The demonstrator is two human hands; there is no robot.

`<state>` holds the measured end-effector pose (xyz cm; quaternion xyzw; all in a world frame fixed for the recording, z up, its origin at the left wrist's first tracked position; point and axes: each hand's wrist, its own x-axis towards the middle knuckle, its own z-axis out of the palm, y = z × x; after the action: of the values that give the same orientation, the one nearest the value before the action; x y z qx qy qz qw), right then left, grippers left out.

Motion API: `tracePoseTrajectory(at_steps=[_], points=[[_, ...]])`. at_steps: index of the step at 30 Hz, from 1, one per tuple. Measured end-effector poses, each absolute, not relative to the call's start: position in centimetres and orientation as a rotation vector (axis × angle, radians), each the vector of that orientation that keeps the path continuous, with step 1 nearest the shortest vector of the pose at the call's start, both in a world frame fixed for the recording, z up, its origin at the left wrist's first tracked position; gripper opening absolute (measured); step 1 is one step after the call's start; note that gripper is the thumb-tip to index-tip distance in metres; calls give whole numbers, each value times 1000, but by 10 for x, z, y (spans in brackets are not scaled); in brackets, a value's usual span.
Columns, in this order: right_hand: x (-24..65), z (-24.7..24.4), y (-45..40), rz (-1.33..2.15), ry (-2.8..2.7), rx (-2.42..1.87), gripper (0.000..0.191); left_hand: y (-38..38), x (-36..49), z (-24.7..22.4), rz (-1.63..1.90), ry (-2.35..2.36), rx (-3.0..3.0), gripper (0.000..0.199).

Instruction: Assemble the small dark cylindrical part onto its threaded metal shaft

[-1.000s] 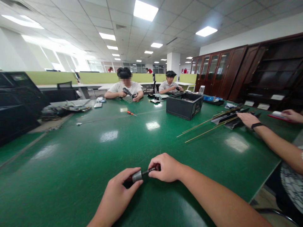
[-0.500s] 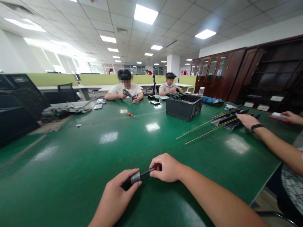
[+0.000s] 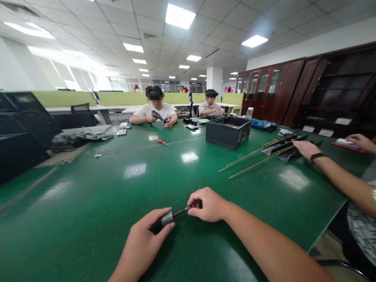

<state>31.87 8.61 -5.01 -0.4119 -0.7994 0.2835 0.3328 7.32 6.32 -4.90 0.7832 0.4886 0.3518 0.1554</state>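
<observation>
Low in the middle of the view, my left hand [image 3: 147,231] grips a grey metal cylinder [image 3: 167,219] between thumb and fingers. A thin dark rod [image 3: 179,212] sticks out of the cylinder toward the upper right. Around the rod's far end sits a small part that looks like a coil spring [image 3: 189,208]. The thumb and fingers of my right hand [image 3: 207,203] pinch it there, partly covering it. Both hands are just above the green tabletop [image 3: 117,199].
Ahead stand a black computer case [image 3: 221,137] and an orange screwdriver [image 3: 161,141]. Thin brass-coloured rods [image 3: 249,167] lie to the right, by a co-worker's hand [image 3: 307,149]. Two people sit across the table, one with a power drill [image 3: 157,115]. Electronic parts [image 3: 91,136] lie at left.
My right hand has shifted slightly up and right, and slightly more of the rod and spring shows between the hands. My left hand stays on the cylinder.
</observation>
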Motion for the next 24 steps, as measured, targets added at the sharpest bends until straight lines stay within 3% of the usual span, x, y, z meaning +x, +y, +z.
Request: tracePoseTrajectory(at_steps=[24], points=[[322, -47, 86, 708, -2135, -1093, 13, 63, 72, -49, 996, 1393, 2256, 32]])
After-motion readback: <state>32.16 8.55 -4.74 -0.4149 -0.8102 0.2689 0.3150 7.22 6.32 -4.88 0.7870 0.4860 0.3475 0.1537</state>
